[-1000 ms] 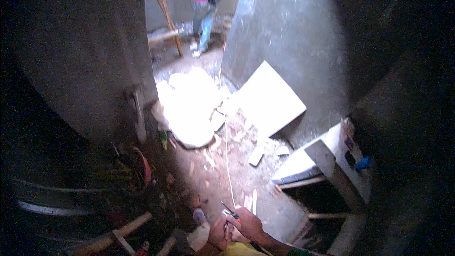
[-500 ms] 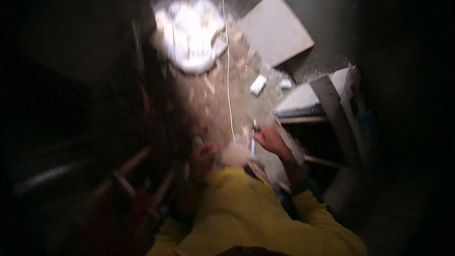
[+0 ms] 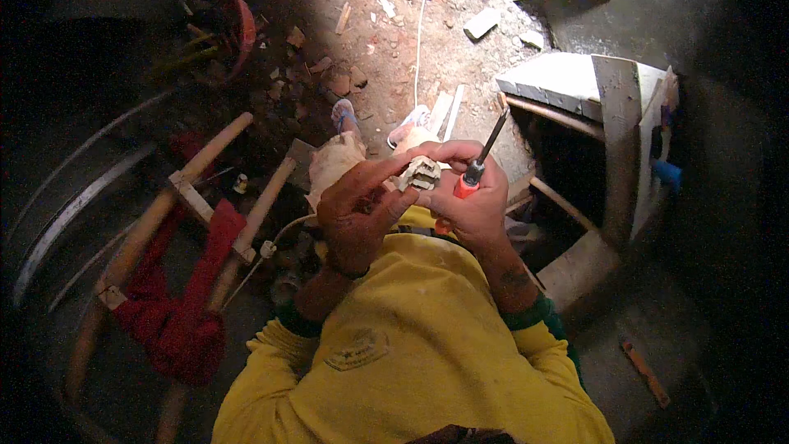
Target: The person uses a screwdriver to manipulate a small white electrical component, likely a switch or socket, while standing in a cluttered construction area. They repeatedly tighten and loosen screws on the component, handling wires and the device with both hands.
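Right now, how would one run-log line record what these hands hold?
left hand: holds small whitish piece | right hand: grips screwdriver, pointing forward and right | to the left: red cloth on wooden ladder

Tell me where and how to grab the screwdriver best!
Take the screwdriver, probably, by its orange handle, from the right, as the right grip does: the handle looks thicker than the dark shaft, which slants forward and right.
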Action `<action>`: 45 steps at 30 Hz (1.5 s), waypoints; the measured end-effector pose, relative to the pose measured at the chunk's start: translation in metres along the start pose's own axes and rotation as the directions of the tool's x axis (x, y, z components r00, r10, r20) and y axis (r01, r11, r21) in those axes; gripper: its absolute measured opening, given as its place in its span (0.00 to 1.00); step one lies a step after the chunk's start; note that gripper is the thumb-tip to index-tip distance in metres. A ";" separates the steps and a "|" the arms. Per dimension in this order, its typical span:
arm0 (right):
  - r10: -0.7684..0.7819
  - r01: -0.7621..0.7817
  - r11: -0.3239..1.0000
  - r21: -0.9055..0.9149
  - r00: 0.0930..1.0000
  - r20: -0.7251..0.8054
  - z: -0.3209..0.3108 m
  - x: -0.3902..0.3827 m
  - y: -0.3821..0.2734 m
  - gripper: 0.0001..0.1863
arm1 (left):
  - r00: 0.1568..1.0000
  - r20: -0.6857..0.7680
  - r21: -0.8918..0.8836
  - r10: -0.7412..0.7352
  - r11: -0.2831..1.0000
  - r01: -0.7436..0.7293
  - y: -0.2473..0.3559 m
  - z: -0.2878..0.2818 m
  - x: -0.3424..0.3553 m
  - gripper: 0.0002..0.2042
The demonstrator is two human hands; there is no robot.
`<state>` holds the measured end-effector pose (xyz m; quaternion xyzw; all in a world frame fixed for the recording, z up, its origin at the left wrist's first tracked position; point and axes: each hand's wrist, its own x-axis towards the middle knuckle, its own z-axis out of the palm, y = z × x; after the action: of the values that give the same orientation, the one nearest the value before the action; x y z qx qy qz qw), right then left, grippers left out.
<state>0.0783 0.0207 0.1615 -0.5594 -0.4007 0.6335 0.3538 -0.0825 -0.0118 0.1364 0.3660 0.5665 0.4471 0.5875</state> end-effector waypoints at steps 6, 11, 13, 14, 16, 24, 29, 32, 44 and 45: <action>0.116 -0.120 0.981 0.154 0.993 0.034 -0.003 0.000 -0.008 0.25 | 0.997 -0.048 -0.063 -0.059 0.996 0.056 0.007 0.006 0.001 0.15; 0.192 -0.194 0.975 0.113 0.981 0.030 0.003 0.003 -0.010 0.23 | 0.997 -0.069 -0.059 0.046 0.997 -0.050 -0.004 0.000 0.004 0.17; 0.317 -0.318 0.947 0.051 0.948 0.025 0.005 0.004 -0.013 0.22 | 0.996 -0.057 -0.081 0.063 0.994 -0.068 -0.004 -0.003 0.008 0.18; 0.318 -0.318 0.947 0.041 0.948 0.021 0.005 0.005 -0.013 0.22 | 0.996 -0.048 -0.094 0.074 0.993 -0.078 -0.004 -0.003 0.010 0.18; 0.242 -0.242 0.969 0.056 0.970 0.015 0.009 0.006 -0.010 0.22 | 0.989 0.007 -0.024 0.146 0.989 -0.146 -0.003 -0.007 0.018 0.18; 0.049 -0.035 0.959 -0.282 0.998 0.042 0.000 0.011 0.005 0.23 | 0.995 0.012 -0.266 -0.101 0.959 0.101 -0.034 -0.004 0.029 0.16; 0.324 -0.330 0.910 -0.249 0.944 -0.067 -0.047 -0.008 0.015 0.17 | 0.966 0.030 -0.313 -0.257 0.915 0.253 -0.027 0.006 0.047 0.15; 0.171 0.045 0.692 -0.720 0.959 0.225 -0.072 -0.007 0.040 0.15 | 0.979 0.034 -0.299 -0.202 0.932 0.203 -0.037 0.006 0.085 0.16; -0.048 0.157 0.839 -0.521 0.975 0.216 -0.132 -0.050 -0.029 0.17 | 0.852 0.339 -0.171 -0.400 0.864 0.474 -0.018 0.078 0.070 0.21; -0.004 0.032 0.850 -0.526 0.999 0.054 -0.142 -0.049 -0.022 0.13 | 0.847 0.304 -0.157 -0.435 0.855 0.495 -0.007 0.086 0.063 0.22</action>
<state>0.2257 0.0020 0.1949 -0.6147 -0.5729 0.5105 0.1827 0.0013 0.0517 0.1166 0.2014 0.5019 0.3013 0.7854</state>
